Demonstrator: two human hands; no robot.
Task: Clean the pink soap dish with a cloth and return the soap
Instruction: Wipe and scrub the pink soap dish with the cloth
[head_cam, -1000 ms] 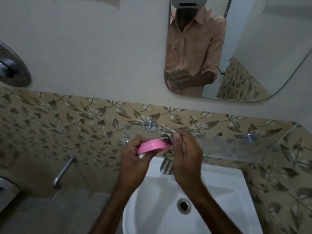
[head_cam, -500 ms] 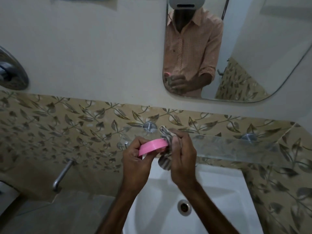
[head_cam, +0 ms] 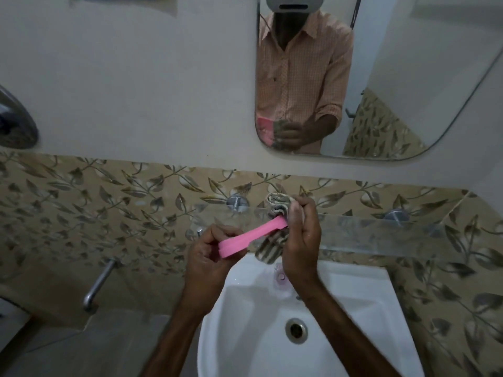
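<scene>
Holding a pink oval plastic soap dish (head_cam: 251, 237) edge-on above the white ceramic washbasin (head_cam: 353, 322), both hands are up in front of the wall. Left hand (head_cam: 209, 257) is clamped on the dish's lower-left end, thumb over the rim, fingers curled beneath. Right hand (head_cam: 302, 238) is closed round a striped beige-and-brown cloth (head_cam: 273, 229), which is bunched vs. the dish's upper-right end; cloth touches the dish there, w/ one fold sticking up above the hand and a loose tail hanging below. Dish tilts up toward the right.

Behind the hands: a clear glass shelf (head_cam: 381, 235) on round metal brackets, fixed to a band of tan leaf-pattern tiles (head_cam: 109, 208). A small pinkish-white item (head_cam: 280, 276) sits on the basin's back ledge just under the right hand; too blurred to tell what it is. Metal drain (head_cam: 296, 330) is in the basin bottom. A chrome spout (head_cam: 99, 284) sticks out of the wall well left of the basin. Rounded wall mirror (head_cam: 408, 77) above reflects the person in a peach checked shirt, hands together w/ the pink dish.
</scene>
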